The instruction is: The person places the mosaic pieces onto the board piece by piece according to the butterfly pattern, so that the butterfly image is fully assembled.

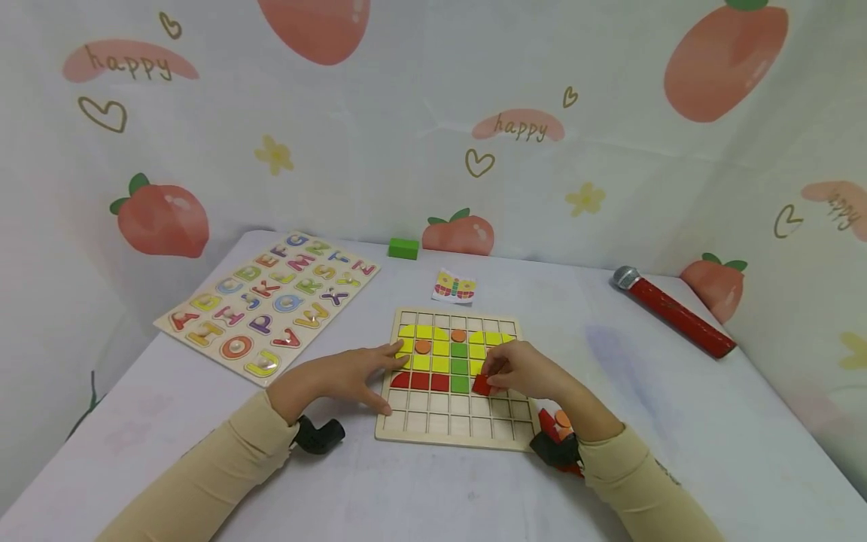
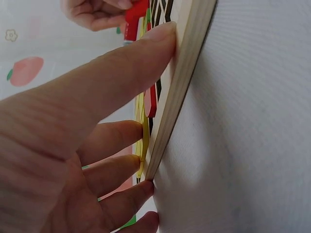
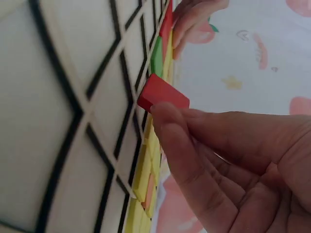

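Observation:
My right hand (image 1: 520, 369) pinches a red square tile (image 3: 164, 94) between thumb and fingers, tilted over the grid just right of the green column. The wooden grid board (image 1: 447, 438) holds yellow tiles (image 1: 421, 363), orange discs (image 1: 423, 347), green squares (image 1: 459, 367) stacked in a column and a row of red tiles (image 1: 420, 381) on the left. At the board's left edge, my left hand (image 1: 345, 380) lies with fingers spread and fairly straight. In the left wrist view its thumb (image 2: 141, 53) touches the board's rim, and the other fingertips are along the same side.
Loose red and orange pieces (image 1: 562, 421) lie by the right wrist, partly hidden. A picture card (image 1: 454, 287) sits behind the board, a green block (image 1: 403, 248) farther back. An alphabet puzzle (image 1: 264, 309) lies at left, a red microphone (image 1: 673, 312) at right.

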A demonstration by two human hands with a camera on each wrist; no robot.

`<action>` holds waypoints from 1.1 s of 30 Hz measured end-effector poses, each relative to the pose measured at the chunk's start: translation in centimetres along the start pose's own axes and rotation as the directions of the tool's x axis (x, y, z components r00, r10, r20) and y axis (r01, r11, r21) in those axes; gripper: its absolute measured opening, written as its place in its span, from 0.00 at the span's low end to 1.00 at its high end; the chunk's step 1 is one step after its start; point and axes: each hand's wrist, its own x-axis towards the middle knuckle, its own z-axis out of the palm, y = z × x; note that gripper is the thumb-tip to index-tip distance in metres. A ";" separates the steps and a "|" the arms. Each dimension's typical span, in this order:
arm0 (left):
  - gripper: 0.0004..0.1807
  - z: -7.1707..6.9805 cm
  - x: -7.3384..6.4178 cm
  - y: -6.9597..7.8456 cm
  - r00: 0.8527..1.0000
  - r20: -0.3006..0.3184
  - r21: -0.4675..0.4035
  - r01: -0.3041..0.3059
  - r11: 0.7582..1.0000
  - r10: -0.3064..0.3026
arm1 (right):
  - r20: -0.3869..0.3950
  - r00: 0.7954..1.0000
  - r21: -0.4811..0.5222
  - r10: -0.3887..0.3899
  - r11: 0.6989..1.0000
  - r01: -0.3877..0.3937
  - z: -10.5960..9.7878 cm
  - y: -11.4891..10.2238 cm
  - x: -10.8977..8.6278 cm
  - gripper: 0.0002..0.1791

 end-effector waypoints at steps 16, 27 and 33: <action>0.45 0.0 0.0 0.0 1.000 0.007 -0.006 0.028 1.000 -0.028 | 0.021 0.999 -0.227 -0.037 0.973 0.041 0.3 -0.2 0.1 0.11; 0.45 -0.1 0.1 0.1 1.000 0.011 -0.002 0.020 1.000 -0.020 | 0.037 0.998 -0.186 -0.053 0.981 0.059 -0.7 0.4 -1.1 0.11; 0.45 -0.1 0.0 0.1 1.000 0.009 0.005 0.023 1.000 -0.023 | 0.023 1.000 -0.129 0.004 0.992 -0.001 -2.0 1.3 -3.2 0.13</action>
